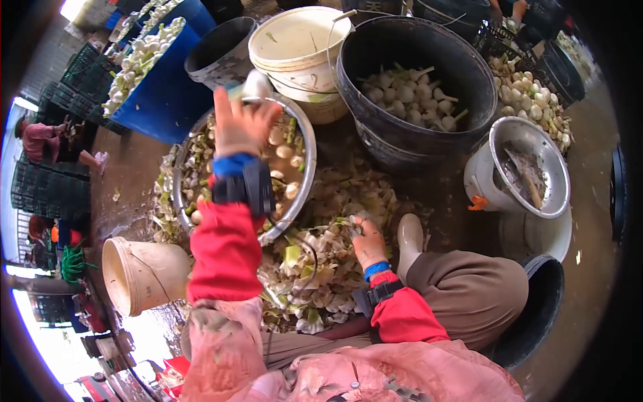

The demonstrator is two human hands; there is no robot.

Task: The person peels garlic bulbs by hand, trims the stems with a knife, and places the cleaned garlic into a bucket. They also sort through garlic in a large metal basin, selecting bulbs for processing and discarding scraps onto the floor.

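Observation:
My left hand (244, 127) is raised over the metal basin (309, 147), its fingers spread and slightly blurred. A blurred white bulb (256, 85) shows just past its fingertips, near the basin's back rim. Whole garlic bulbs (284, 151) and cut stems lie in the basin. My right hand (367, 242) is at the right side of a heap of garlic skins and leaves (315, 258), fingers curled round something small that I cannot make out.
Behind stand a cream bucket (300, 63), a large black tub (418, 144) holding garlic and a blue container (157, 100). A metal bowl (497, 144) with a knife is at right, a white bucket (117, 278) at left. A person (50, 141) sits far left.

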